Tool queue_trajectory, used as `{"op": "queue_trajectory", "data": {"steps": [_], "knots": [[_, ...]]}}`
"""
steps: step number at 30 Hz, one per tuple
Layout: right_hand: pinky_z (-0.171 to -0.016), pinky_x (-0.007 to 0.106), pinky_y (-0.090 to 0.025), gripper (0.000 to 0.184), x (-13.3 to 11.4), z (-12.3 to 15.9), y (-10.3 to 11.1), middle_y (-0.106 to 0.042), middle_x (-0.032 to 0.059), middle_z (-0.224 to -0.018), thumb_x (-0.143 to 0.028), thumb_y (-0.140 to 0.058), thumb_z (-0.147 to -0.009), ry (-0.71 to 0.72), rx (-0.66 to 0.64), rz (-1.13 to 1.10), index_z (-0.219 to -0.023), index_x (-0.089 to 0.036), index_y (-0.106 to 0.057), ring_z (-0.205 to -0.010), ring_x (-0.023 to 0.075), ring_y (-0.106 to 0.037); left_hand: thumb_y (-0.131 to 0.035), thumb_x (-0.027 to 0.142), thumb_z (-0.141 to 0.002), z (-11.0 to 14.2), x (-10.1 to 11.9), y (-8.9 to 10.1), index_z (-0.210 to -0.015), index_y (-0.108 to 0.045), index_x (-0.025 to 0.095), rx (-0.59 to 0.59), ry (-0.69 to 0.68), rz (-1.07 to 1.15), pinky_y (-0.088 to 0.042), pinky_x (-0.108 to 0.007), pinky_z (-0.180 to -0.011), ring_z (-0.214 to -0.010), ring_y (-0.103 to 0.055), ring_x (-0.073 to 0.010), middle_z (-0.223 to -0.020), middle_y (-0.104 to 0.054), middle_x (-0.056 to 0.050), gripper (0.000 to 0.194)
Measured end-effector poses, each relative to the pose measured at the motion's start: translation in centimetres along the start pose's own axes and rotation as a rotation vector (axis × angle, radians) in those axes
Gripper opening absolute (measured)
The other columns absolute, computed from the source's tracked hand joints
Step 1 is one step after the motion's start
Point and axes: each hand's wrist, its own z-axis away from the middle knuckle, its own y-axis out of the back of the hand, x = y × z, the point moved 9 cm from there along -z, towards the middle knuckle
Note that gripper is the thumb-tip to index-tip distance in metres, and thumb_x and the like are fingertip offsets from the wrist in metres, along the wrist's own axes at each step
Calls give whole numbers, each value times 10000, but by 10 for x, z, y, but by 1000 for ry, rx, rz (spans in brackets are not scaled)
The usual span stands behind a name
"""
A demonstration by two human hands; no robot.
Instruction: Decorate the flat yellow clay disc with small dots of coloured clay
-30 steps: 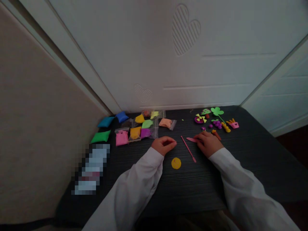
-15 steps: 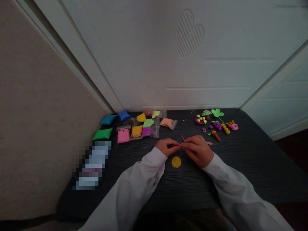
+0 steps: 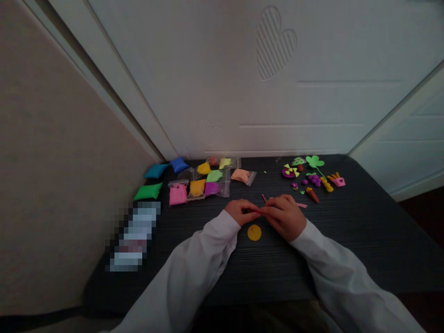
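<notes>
My left hand [image 3: 241, 212] and my right hand [image 3: 285, 216] meet fingertip to fingertip above the dark table. Both are closed in a pinch on a small pinkish-red bit of modelling clay [image 3: 260, 211], mostly hidden by the fingers. Just below them lies a flat yellow clay disc [image 3: 254, 233] with a thin reddish curved mark on it. A pink clay strip [image 3: 301, 205] shows from behind my right hand, its middle covered. Beyond the fingertips is a thin pink stick [image 3: 263, 198], partly hidden.
Bags of coloured clay, including a pink bag [image 3: 178, 194] and a green bag [image 3: 148, 191], lie at the back left. Small clay models, among them a carrot [image 3: 312, 194] and a green flower [image 3: 315, 161], sit back right. A blurred-out object [image 3: 137, 236] lies left. A white panel [image 3: 222, 83] rises behind the table [image 3: 367, 245].
The view has shifted very slightly. My hands keep their pinch on the clay in nearly the same place, and the things on the table have not moved.
</notes>
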Motion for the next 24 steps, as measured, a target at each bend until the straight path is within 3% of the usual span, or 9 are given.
{"op": "queue_trajectory", "data": {"steps": [12,18,24], "knots": [[-787,349,-289,170,-1,0,2,-603,31,-884,-242,-437,-792,-6,27,-21,-896,-239,-571,-851,152,-512,-607,361,-624,0,-2,0,-758,-668,175,-32,31,67,-368,-185,-534,-555,-474,-70,-660,-601,1,238],[-792,339,-334,132,1,-3,6,-603,35,-867,-230,-452,-775,-94,43,-186,-855,-208,-554,-873,154,-521,-610,369,-622,0,-3,-2,-799,-660,163,-72,31,171,-356,-176,-503,-536,-459,-60,-678,-607,-4,276],[-749,325,-393,116,3,-4,12,-598,37,-812,-231,-462,-763,-166,72,-366,-824,-203,-557,-813,154,-533,-590,360,-650,0,0,-1,-811,-659,160,-83,-7,247,-425,-208,-644,-690,-554,-112,-747,-635,-31,266]]}}
